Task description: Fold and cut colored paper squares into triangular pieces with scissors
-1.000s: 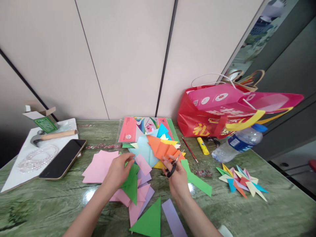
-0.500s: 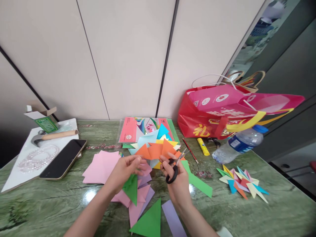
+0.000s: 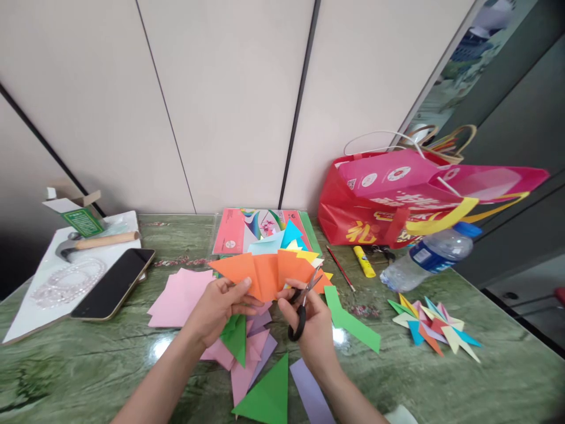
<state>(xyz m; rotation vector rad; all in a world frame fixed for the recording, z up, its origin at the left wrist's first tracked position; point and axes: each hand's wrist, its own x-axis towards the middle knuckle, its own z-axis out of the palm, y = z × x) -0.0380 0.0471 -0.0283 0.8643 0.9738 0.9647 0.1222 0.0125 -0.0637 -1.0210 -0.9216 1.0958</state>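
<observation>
Now left hand (image 3: 226, 307) is pinching lower edge of folded orange paper (image 3: 265, 275) between thumb and fingers, above counter (image 3: 88, 377). Right hand (image 3: 314, 330), fingers curled nearly closed, is holding paper's right part and also black-handled scissors (image 3: 302, 318). Green paper triangle (image 3: 267, 393) is lying nearer.

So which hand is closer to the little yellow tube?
Right. The right hand, with the scissors, is left of the yellow tube and nearer the camera; the left hand is farther left, holding orange paper.
</observation>
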